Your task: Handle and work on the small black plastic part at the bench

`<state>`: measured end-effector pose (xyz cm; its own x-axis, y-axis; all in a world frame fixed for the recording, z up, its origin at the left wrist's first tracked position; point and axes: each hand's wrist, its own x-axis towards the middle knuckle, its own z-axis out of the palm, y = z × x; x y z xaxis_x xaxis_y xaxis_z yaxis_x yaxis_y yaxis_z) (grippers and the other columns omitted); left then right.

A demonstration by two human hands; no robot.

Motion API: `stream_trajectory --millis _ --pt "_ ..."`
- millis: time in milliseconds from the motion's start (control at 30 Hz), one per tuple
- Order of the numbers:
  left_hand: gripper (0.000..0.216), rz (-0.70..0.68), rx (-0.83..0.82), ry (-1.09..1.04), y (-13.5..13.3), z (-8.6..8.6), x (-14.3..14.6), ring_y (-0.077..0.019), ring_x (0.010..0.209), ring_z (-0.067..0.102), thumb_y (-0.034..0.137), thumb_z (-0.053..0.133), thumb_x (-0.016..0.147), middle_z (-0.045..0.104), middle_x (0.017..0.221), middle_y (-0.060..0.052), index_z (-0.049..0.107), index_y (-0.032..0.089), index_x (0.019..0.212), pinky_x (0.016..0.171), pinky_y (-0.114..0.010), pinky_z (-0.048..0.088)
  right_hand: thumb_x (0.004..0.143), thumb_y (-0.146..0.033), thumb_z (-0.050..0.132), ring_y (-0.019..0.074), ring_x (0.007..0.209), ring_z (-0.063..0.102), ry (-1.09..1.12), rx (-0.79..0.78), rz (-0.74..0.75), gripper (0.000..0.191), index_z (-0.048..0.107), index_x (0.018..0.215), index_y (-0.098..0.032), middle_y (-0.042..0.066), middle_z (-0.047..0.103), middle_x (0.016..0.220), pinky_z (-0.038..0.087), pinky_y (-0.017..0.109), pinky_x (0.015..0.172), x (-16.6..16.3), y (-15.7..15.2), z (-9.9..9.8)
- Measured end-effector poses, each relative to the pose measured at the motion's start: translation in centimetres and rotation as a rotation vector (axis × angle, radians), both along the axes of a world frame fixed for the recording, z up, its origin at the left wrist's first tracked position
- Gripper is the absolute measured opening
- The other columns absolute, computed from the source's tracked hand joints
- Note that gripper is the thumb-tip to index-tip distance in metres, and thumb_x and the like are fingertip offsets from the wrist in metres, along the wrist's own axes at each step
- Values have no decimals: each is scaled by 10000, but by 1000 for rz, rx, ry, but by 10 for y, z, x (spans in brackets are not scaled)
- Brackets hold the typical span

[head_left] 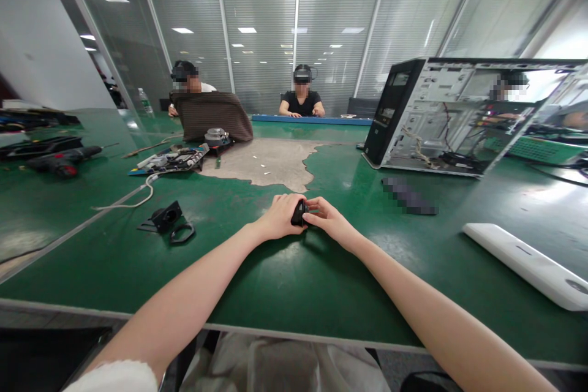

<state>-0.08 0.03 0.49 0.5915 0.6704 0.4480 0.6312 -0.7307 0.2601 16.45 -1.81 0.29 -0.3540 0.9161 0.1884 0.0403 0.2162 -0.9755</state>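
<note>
Between my two hands, just above the green tabletop, is a small black part [298, 213] whose exact kind I cannot make out. My left hand [279, 217] wraps round it from the left, fingers over the top. From the right, my right hand [327, 218] pinches its near end with thumb and fingertips. To the left on the table lie a black bracket-like piece [166, 217] and a black ring-shaped frame [182, 233]. My fingers hide much of the held part.
Ahead lies a bare worn patch [271, 162] of tabletop. Circuit boards [172, 159] and a power drill [64, 159] are at left. On the right stand an opened computer case [427, 116], a blurred dark slab [408, 196] and a white panel [523, 263]. Several people sit beyond.
</note>
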Motion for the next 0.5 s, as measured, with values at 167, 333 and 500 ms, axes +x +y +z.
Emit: stream_trajectory --millis 167,333,500 --pt "541 7 -16 14 0 0 0 -233 936 464 317 614 596 504 1034 -54 375 204 1068 832 -375 303 610 -276 667 148 862 536 33 43 109 354 436 872 -220 0 562 869 425 336 783 3 -3 3" --pt "561 18 6 14 1 -1 0 -235 945 460 348 616 601 508 1036 -56 365 199 1079 834 -373 306 677 -335 600 127 787 542 41 36 15 232 453 800 -205 -4 564 850 427 313 749 0 -2 3" --pt "536 5 12 7 1 -1 0 -229 931 465 350 610 609 510 1019 -54 373 198 1065 825 -371 309 679 -326 600 125 777 541 17 7 -39 281 461 892 -207 9 551 876 434 320 743 -2 3 -4"
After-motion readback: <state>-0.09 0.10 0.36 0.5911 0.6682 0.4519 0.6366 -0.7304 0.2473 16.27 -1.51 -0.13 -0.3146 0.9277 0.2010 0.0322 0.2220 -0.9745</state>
